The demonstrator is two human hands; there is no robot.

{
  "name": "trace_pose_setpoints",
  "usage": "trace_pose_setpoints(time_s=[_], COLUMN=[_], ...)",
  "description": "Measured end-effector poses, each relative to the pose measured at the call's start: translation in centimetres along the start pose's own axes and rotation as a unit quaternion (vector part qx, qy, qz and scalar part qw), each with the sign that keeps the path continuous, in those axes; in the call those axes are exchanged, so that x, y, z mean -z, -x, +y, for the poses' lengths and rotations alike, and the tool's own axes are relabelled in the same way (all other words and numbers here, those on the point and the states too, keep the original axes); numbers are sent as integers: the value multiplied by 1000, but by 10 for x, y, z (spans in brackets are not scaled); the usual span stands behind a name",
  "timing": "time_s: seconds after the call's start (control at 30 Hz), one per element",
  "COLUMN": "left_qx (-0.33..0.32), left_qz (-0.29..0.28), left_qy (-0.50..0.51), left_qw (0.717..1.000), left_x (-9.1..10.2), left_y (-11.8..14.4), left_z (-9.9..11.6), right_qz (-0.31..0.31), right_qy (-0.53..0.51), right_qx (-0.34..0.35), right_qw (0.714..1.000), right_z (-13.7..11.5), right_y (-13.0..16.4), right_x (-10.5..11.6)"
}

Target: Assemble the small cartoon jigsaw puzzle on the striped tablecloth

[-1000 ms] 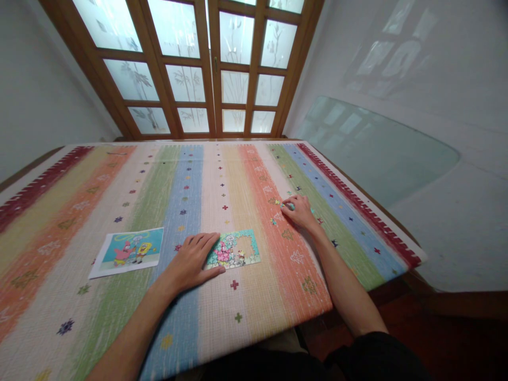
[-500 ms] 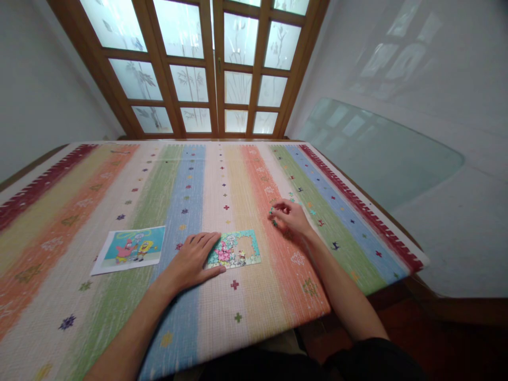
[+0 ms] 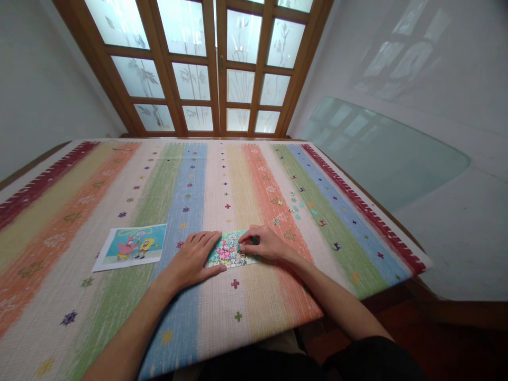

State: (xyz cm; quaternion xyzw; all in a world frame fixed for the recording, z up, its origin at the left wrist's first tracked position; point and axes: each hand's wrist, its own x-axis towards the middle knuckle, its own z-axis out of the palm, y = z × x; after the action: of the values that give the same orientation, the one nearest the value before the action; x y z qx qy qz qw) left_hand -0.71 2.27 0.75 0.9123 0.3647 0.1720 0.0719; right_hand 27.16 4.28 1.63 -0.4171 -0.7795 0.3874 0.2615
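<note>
A small, partly built jigsaw puzzle lies on the striped tablecloth. My left hand rests flat on the puzzle's left edge, fingers spread. My right hand lies over the puzzle's right part, its fingertips pinching a small green puzzle piece against the puzzle. Several loose puzzle pieces are scattered on the cloth farther right. A printed reference picture with two cartoon figures lies to the left.
The table's right edge and near edge are close by. A glass sheet leans against the right wall. A wooden door with frosted panes stands behind the table.
My right hand has come from the loose pieces at the right, carrying a piece, to the puzzle's open gap. My left hand has stayed on the puzzle.
</note>
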Motion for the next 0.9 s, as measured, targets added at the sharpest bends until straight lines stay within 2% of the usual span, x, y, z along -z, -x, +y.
trace_pose_setpoints(time_s=[0.33,0.77,0.9], left_qx=[-2,3,1], left_qz=[-2,3,8], left_qy=[-11,-3,-4], left_qw=[1000,1000,1000], left_x=[-2,-2,-3], left_y=[1,0,1], left_z=[-1,-1,-1], right_qz=[15,-4,5], right_qy=[35,40,11], right_qx=[37,29,18], right_qw=[999,999,1000], right_z=[-2,-4,-5], right_y=[-1,1,1], right_x=[-9,-8,-7])
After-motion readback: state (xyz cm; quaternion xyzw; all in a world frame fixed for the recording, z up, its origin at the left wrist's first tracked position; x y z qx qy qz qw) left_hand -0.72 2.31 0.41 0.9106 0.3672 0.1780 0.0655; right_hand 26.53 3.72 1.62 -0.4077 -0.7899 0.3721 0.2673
